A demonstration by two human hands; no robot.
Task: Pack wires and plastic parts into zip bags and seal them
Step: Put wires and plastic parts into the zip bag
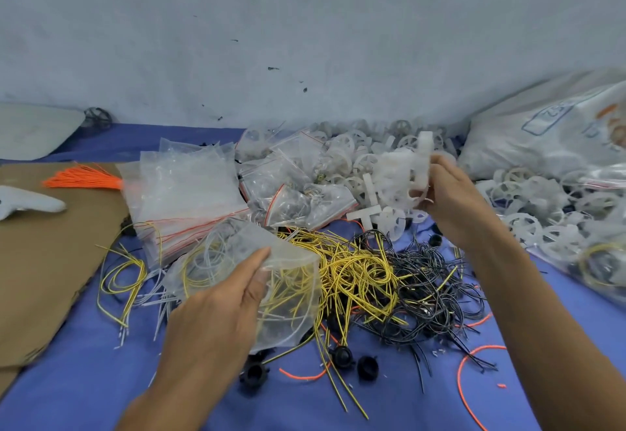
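Observation:
My left hand [220, 308] pinches the rim of a clear zip bag [291, 298], held open above the wires; yellow and white wires show inside it. My right hand [447, 193] grips a bunch of white plastic parts [403, 176], wheel-shaped and cross-shaped, lifted over the pile at the back. A tangle of yellow wires [359, 271] and black wires [430, 281] lies on the blue cloth [84, 379] between my hands. A stack of empty zip bags [183, 193] sits at the left, and packed bags [298, 200] lie behind the wires.
A heap of white plastic wheels [528, 207] runs along the wall to a large white sack [555, 132] at the right. Brown cardboard [44, 254] with an orange wire bundle [84, 178] is at the left. Black caps [342, 356] and loose orange wires [467, 373] lie in front.

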